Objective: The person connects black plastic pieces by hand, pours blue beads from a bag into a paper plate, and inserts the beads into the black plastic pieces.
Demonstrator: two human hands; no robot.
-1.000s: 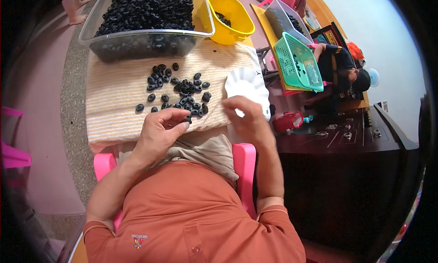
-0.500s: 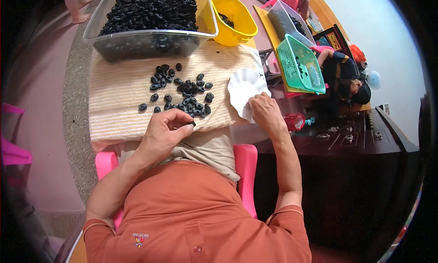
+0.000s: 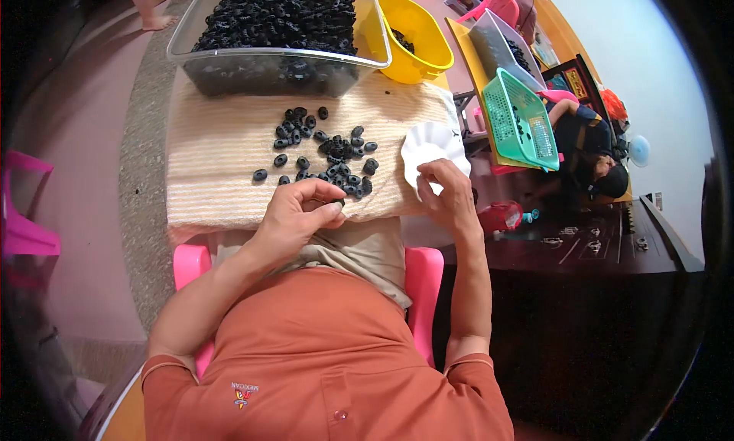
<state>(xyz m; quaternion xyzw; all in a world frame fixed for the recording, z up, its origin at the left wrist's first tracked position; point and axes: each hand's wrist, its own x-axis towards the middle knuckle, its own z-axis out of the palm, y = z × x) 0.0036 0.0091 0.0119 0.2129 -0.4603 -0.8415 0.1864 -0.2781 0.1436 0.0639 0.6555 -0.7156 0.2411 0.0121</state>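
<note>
My left hand (image 3: 298, 215) is closed in a pinch around a small black plastic part (image 3: 339, 202), just above the near edge of the striped cloth. Most of that part is hidden by the fingers. At the near rim of a white wavy-edged dish (image 3: 419, 146), my right hand (image 3: 449, 196) has its thumb and fingers curled together; anything between them is too small to make out. A loose pile of black oval plastic parts (image 3: 334, 146), ridged and with holes, lies beyond my left hand.
A clear plastic tub (image 3: 283, 62) full of black parts stands at the back, beside a yellow bucket (image 3: 417, 55) with more inside. To the right, a green basket (image 3: 520, 120) sits on another table near a person in dark clothes (image 3: 585, 146). Striped cloth (image 3: 214, 146) covers my work surface.
My right hand has lifted from inside the white dish and drawn back toward its near rim. My left hand keeps its pinch on the black part. The whole view has shifted slightly.
</note>
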